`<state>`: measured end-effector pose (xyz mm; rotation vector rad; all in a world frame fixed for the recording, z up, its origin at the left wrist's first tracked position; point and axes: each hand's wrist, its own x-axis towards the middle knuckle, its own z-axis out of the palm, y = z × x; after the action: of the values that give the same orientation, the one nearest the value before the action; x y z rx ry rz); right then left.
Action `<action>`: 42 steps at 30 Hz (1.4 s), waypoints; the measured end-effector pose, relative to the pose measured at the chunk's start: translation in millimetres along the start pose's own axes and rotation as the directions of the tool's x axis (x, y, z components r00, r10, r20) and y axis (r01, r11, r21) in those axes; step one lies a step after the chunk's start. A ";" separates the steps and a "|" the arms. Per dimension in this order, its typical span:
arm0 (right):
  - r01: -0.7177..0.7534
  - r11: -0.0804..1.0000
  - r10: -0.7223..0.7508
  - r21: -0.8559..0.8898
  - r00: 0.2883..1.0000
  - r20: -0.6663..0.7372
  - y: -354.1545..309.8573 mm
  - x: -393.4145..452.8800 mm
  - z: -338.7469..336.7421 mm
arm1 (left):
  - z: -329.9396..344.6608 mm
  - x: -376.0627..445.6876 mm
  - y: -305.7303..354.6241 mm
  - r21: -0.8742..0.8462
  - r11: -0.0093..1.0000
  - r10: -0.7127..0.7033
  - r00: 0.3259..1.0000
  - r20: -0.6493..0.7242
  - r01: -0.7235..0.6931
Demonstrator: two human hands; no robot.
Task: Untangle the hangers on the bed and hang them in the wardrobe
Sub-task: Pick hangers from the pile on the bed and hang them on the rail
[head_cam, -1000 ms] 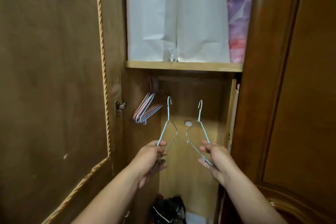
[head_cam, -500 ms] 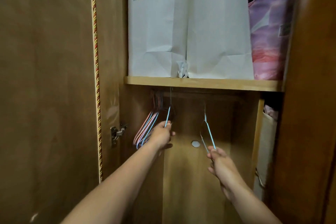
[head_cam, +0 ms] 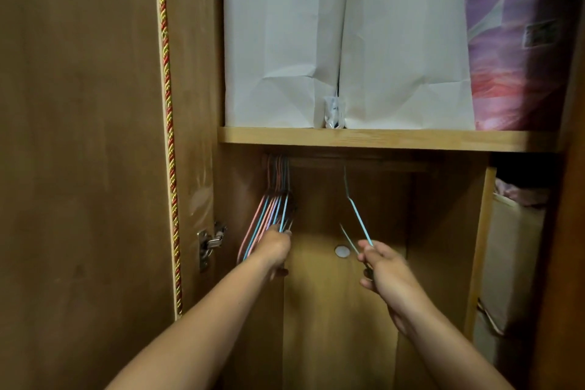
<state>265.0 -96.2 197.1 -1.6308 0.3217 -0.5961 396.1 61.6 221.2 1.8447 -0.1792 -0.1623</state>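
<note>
Inside the open wardrobe, several pink and blue wire hangers (head_cam: 262, 218) hang in a bunch from the dark rail (head_cam: 357, 163) under the shelf, at its left end. My left hand (head_cam: 274, 248) grips the lower part of a blue hanger (head_cam: 284, 215) pressed against the right side of that bunch. My right hand (head_cam: 381, 266) holds a second light blue hanger (head_cam: 357, 215) by its shoulder wires. Its hook reaches up to the rail near the middle; whether it sits over the rail is too dark to tell.
The wooden shelf (head_cam: 380, 138) above carries two white paper bags (head_cam: 345, 41) and a purple bundle (head_cam: 519, 57). The open door (head_cam: 79, 136) with a braided cord edge stands at left, its hinge (head_cam: 210, 241) beside the hangers. A divider panel (head_cam: 478, 247) bounds the compartment at right.
Both hands have risen and pushed into the wardrobe with their hangers. The left hanger has moved left against the hanging bunch; the right hanger's hook went up to the rail.
</note>
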 end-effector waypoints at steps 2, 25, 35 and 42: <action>0.050 0.999 -0.050 -0.017 0.999 0.009 -5.4 4.2 13.9 | -4.8 -3.2 -8.5 0.073 0.997 0.020 1.000 -0.012 -0.019; 0.109 0.857 -0.082 -0.503 0.994 0.076 21.0 21.2 157.9 | -71.4 -65.8 -52.4 0.293 0.956 -0.007 0.999 -0.049 0.021; 0.372 0.886 -0.209 -0.276 0.852 0.479 3.3 -100.0 134.8 | -73.9 -208.5 -103.7 0.059 0.993 -0.079 0.951 -0.299 0.101; 0.461 0.841 0.013 -0.282 0.504 0.864 82.7 -271.3 127.4 | -44.7 -424.2 -207.7 -0.205 0.929 -0.368 0.735 -0.569 0.307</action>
<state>122.3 141.4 56.4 -2.2794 -0.5586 0.1899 -1.7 248.0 41.9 1.7258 0.6111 0.1702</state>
